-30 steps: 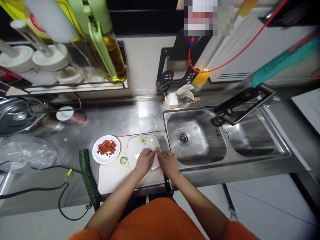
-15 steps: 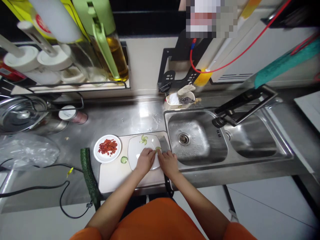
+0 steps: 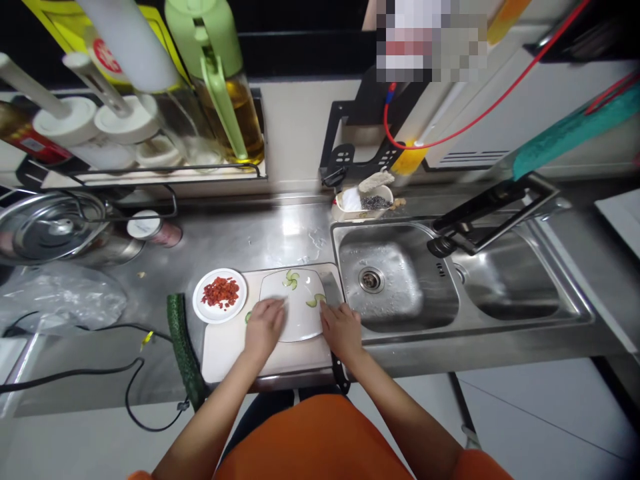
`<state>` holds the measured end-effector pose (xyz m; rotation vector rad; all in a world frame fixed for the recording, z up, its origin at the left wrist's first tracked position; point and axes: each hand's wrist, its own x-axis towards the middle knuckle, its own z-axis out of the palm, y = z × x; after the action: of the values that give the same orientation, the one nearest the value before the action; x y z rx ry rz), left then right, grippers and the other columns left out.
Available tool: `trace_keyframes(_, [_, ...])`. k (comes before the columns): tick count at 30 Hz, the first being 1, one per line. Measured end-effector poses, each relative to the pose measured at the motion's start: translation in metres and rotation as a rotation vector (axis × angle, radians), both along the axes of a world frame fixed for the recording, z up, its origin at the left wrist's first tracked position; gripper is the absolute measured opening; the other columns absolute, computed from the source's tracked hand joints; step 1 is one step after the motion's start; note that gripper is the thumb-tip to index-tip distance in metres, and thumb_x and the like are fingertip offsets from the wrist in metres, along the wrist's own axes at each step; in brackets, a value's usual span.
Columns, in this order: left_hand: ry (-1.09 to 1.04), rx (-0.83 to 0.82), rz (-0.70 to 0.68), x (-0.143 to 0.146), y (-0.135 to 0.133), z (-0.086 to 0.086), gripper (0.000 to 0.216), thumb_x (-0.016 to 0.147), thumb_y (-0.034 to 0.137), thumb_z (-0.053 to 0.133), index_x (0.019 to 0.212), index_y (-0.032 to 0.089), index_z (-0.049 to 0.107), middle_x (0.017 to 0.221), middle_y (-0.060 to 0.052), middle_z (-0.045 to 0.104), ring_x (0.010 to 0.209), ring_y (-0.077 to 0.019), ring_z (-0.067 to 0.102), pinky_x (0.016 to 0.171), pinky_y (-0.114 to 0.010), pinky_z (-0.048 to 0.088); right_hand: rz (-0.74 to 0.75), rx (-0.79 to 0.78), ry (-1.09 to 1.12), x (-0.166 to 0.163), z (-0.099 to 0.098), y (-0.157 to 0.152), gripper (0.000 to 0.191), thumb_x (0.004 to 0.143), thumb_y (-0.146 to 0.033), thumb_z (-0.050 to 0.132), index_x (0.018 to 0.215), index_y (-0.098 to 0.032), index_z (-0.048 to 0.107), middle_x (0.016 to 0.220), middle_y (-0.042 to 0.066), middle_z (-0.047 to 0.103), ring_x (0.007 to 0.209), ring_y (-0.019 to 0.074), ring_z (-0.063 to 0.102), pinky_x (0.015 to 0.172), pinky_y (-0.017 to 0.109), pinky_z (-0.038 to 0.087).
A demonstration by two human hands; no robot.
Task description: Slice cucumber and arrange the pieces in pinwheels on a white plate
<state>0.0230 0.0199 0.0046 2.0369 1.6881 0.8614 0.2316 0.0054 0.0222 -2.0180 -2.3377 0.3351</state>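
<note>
Fingers of the left hand [image 3: 265,328] bunch loosely over the near-left part of the square white plate [image 3: 300,327]; whether they pinch anything, I cannot tell. The steel desk [image 3: 225,233] spreads around it, with a double sink [image 3: 413,303] to the right. A pale cutting board [image 3: 230,357] lies under the plate, and a long cucumber [image 3: 181,337] rests left of the board. A round white plate [image 3: 201,310] of chopped red pieces [image 3: 221,292] overlaps the board's far left corner. One fan of cucumber slices [image 3: 293,284] at the far edge looks finished to me; the smaller right-edge group [image 3: 313,303] seems only part laid, so arranging probably remains. Both forearms angle inward, palms down. The right hand [image 3: 341,330] rests by the right edge, fingertips slightly bent beside that group; contact is unclear.
</note>
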Motion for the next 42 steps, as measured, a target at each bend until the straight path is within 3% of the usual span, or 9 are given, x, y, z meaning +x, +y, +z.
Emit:
trace_keyframes(4, [0.079, -0.112, 0.213, -0.047, -0.023, 0.009, 0.023, 0.086, 0.029, 0.051, 0.1, 0.02, 0.067, 0.095, -0.007, 0.067, 0.084, -0.0188, 0.061, 0.079, -0.031, 0.049, 0.047, 0.045, 0.055, -0.008, -0.003, -0.011, 0.032, 0.095, -0.028, 0.042, 0.12, -0.021, 0.061, 0.077, 0.006, 0.068, 0.089, 0.0217, 0.051, 0.07, 0.033, 0.025])
trace_keyframes(8, [0.197, -0.233, 0.341, -0.068, -0.042, 0.003, 0.026, 0.083, 0.033, 0.055, 0.102, 0.019, 0.066, 0.09, -0.006, 0.067, 0.073, -0.018, 0.06, 0.073, -0.03, 0.047, 0.104, 0.03, 0.072, -0.019, -0.007, -0.02, 0.03, 0.095, -0.028, 0.043, 0.116, -0.021, 0.064, 0.077, 0.006, 0.068, 0.089, 0.0213, 0.051, 0.07, 0.033, 0.025])
trace_keyframes(14, [0.207, -0.262, 0.329, -0.06, -0.042, -0.014, 0.028, 0.083, 0.029, 0.053, 0.107, 0.02, 0.064, 0.098, -0.008, 0.066, 0.079, -0.0194, 0.06, 0.073, -0.03, 0.047, 0.16, 0.006, 0.081, -0.031, -0.007, -0.024, 0.028, 0.094, -0.026, 0.044, 0.112, -0.02, 0.065, 0.076, 0.006, 0.067, 0.086, 0.0204, 0.049, 0.071, 0.033, 0.024])
trace_keyframes(23, [0.161, -0.292, 0.314, -0.06, -0.036, -0.021, 0.025, 0.082, 0.026, 0.054, 0.104, 0.02, 0.063, 0.095, -0.007, 0.067, 0.08, -0.0198, 0.06, 0.074, -0.031, 0.047, 0.173, -0.023, 0.081, -0.033, -0.005, -0.027, 0.025, 0.094, -0.024, 0.046, 0.11, -0.021, 0.064, 0.076, 0.005, 0.067, 0.086, 0.0202, 0.049, 0.071, 0.033, 0.023])
trace_keyframes(32, [0.193, -0.274, 0.326, -0.055, -0.035, -0.015, 0.02, 0.082, 0.024, 0.053, 0.098, 0.023, 0.065, 0.098, -0.006, 0.067, 0.08, -0.0193, 0.061, 0.07, -0.029, 0.046, 0.186, -0.071, 0.062, -0.036, -0.001, -0.025, 0.024, 0.094, -0.025, 0.045, 0.111, -0.022, 0.062, 0.079, 0.005, 0.067, 0.088, 0.0202, 0.049, 0.07, 0.033, 0.024])
trace_keyframes(39, [-0.008, -0.369, 0.399, -0.06, -0.033, -0.01, 0.016, 0.08, 0.027, 0.052, 0.086, 0.021, 0.066, 0.075, -0.001, 0.067, 0.064, -0.0156, 0.059, 0.067, -0.028, 0.046, 0.185, -0.096, 0.148, -0.042, 0.003, -0.02, 0.023, 0.093, -0.025, 0.045, 0.107, -0.022, 0.064, 0.081, 0.005, 0.065, 0.089, 0.0203, 0.049, 0.071, 0.032, 0.029])
trace_keyframes(42, [-0.166, -0.424, 0.365, -0.064, -0.031, 0.0, 0.017, 0.078, 0.031, 0.055, 0.086, 0.021, 0.066, 0.078, 0.0, 0.069, 0.064, -0.0133, 0.059, 0.066, -0.025, 0.046, 0.211, -0.076, 0.282, -0.049, 0.005, -0.01, 0.021, 0.09, -0.022, 0.047, 0.101, -0.021, 0.066, 0.086, 0.005, 0.065, 0.088, 0.0203, 0.049, 0.074, 0.032, 0.034])
